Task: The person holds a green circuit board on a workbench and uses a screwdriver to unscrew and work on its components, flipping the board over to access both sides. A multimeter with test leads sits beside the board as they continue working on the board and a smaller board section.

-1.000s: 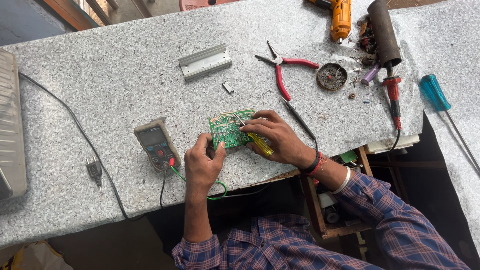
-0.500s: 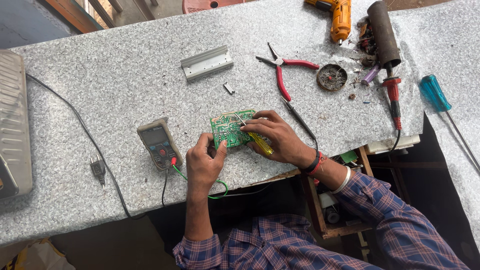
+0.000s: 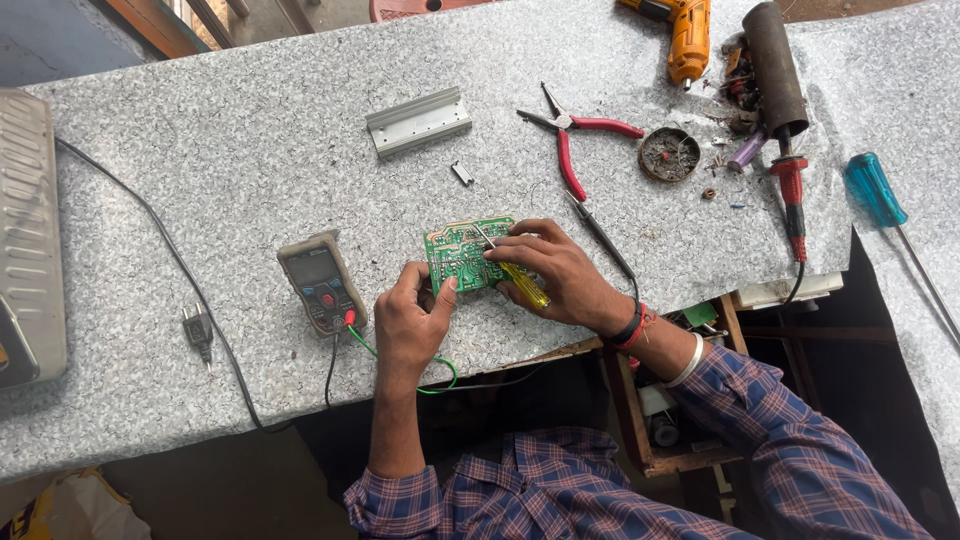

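Near the front edge of the grey speckled stone counter [image 3: 250, 150], the left hand [image 3: 408, 325] pinches the green printed circuit board [image 3: 462, 255] with its fingers. The right hand [image 3: 555, 275] grips a yellow-handled screwdriver [image 3: 520, 280], tip on the board. A grey handheld multimeter [image 3: 320, 283] lies just beside the left hand.

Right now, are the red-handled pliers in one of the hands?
No, the red-handled pliers lie untouched on the table, far from both hands.

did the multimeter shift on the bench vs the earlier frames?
No. The multimeter keeps its place beside the green circuit board and below the aluminium bracket; the small drift in frame matches the camera moving.
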Tool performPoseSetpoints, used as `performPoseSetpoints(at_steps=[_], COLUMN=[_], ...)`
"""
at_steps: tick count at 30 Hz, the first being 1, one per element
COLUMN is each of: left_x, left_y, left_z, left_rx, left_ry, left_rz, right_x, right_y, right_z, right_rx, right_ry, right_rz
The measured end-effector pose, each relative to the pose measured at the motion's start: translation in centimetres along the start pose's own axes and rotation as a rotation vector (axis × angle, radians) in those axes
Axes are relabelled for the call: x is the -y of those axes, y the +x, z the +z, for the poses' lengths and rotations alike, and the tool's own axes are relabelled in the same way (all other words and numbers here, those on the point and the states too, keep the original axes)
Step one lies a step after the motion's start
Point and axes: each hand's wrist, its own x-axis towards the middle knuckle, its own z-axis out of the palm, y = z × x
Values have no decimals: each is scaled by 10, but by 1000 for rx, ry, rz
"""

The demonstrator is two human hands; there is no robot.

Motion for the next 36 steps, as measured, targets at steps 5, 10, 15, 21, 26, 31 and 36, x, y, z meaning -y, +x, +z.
performPoseSetpoints(at_steps=[5,10,15,21,26,31,36], left_x=[-1,-1,-2,-2,-1,-1,0], left_y=[-1,-2,-1,-2,-1,-1,0], left_z=[1,1,1,2,1,1,2], left_rx=[-16,-25,-27,-38,-35,-30,-25], left_ry=[6,17,27,5,24,24,43], left_rz=[29,15,19,51,53,38,30], right_x=[-2,-3,-2,-2,-2,-1,-3], right_y=[-1,-2,-2,-3,-2,-2,-2], right_z=[1,1,-1,0,0,0,-1], right_rx=[-6,0,-6,-9,-13,-3,2], right_ry=[-2,-3,14,11,-5,2,-12], right_rz=[-12,-15,-19,-21,-27,-10,-21])
